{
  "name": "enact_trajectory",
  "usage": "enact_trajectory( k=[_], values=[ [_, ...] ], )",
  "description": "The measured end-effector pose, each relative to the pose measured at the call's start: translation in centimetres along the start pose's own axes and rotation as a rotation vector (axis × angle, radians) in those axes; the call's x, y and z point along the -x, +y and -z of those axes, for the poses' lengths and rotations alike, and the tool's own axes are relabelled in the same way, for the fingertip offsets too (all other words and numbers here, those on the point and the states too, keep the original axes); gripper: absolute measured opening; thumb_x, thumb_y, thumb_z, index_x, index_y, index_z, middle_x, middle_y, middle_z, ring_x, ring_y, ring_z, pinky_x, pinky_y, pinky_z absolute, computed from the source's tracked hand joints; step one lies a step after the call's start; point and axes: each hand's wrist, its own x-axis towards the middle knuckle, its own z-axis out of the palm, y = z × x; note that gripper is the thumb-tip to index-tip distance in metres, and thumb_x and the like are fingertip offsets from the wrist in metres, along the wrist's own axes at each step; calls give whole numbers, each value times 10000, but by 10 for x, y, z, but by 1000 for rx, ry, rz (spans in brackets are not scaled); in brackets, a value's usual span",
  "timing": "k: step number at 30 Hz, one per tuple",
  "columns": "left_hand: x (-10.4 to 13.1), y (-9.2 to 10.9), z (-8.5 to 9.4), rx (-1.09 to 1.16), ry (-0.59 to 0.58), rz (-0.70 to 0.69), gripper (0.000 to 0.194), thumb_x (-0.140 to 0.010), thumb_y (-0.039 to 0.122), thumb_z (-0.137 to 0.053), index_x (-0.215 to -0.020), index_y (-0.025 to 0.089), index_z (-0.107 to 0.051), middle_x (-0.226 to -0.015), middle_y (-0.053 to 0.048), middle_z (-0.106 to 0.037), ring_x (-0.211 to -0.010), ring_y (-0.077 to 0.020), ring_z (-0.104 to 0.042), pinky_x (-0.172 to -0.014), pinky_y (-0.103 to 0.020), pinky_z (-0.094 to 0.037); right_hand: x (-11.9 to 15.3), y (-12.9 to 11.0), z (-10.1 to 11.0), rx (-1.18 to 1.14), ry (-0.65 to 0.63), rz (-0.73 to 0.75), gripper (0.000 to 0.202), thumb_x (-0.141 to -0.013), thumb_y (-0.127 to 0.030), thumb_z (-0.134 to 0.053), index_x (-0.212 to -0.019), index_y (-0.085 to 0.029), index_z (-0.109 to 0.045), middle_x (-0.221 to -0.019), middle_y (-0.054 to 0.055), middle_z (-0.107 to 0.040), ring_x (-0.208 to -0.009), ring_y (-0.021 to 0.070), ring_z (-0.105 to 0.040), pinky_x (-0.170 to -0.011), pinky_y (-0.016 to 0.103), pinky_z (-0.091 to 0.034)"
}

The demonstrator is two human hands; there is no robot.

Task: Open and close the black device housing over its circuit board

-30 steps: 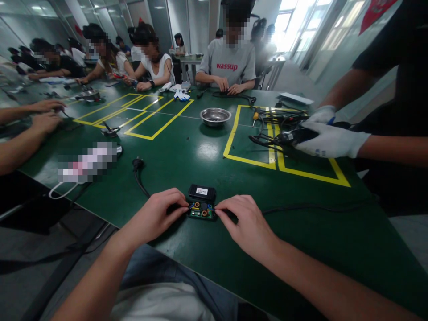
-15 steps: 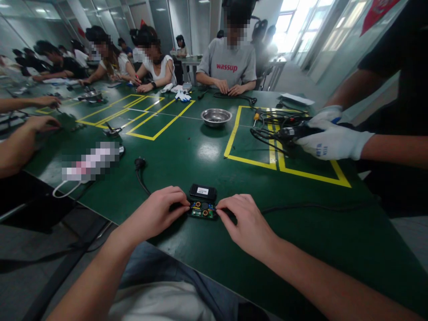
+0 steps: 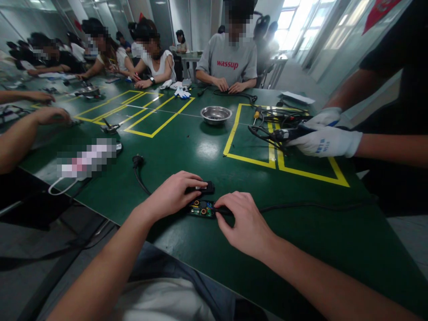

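A small black case half with a circuit board (image 3: 201, 208) lies on the green table near its front edge; two copper-coloured coils show on the board. Just behind it is the black cover (image 3: 210, 187) with a white label, partly hidden under my left hand (image 3: 177, 191), whose fingers are closed on it. My right hand (image 3: 245, 220) pinches the black cable (image 3: 223, 211) at the right end of the board. From there the cable runs off to the right. Another cable, with a black plug (image 3: 137, 161), comes out from behind my left wrist.
A metal bowl (image 3: 216, 115) stands mid-table. At the right, a person's gloved hands (image 3: 323, 138) hold a dark bundle of cables above yellow tape (image 3: 249, 159). A screwdriver (image 3: 257, 117) lies near them. A power strip (image 3: 88, 158) lies left; other people sit around the table.
My left hand has moved from the left end of the board up onto the labelled cover. My right hand stays at the right end, with more of the cable showing. The gloved hands shifted slightly left.
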Motion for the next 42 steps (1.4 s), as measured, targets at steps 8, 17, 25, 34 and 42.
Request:
enact_trajectory(
  k=[8, 17, 25, 34, 42],
  values=[
    [28, 23, 15, 152, -11, -72, 308, -1079, 265, -672, -1371, 252, -769, -1329, -90, -802, -1211, -246, -730, -1072, -393, -593, 3, -6, 6, -47, -9, -89, 561, -819, -156, -667, -1344, -225, -483, -1101, 74, -737, -975, 276, -685, -933, 467, -495],
    [34, 28, 12, 105, -71, -124, 285, -1091, 262, -672, -1358, 260, -769, -1290, -88, -811, -1156, -244, -720, -1050, -402, -570, -3, -4, 2, 25, -106, -88, 273, -943, -243, -759, -1199, -240, -666, -1116, 77, -763, -1043, 298, -688, -913, 465, -465],
    [9, 18, 10, 49, 81, 132, 164, -982, 238, -756, -1134, 216, -699, -1159, -80, -801, -1045, -274, -746, -938, -416, -599, 0, -2, -1, -49, 2, -153, 630, -890, -243, -761, -1439, -237, -452, -1079, 53, -752, -948, 260, -706, -908, 448, -505],
    [44, 16, 6, -6, 192, 41, 190, -1105, 304, -588, -1042, 219, -746, -1196, -90, -760, -1106, -245, -701, -999, -395, -572, -2, -2, -1, 49, -73, -47, 90, -1003, -158, -701, -1052, -232, -710, -991, 53, -758, -918, 246, -695, -802, 394, -508],
    [62, 15, -3, 84, 95, 100, 135, -1102, 274, -588, -1071, 230, -712, -994, -49, -728, -934, -223, -662, -821, -328, -531, 3, 3, -4, -16, -5, -37, 63, -1014, -181, -719, -998, -232, -751, -985, 34, -787, -892, 213, -755, -791, 350, -566]
  ],
)
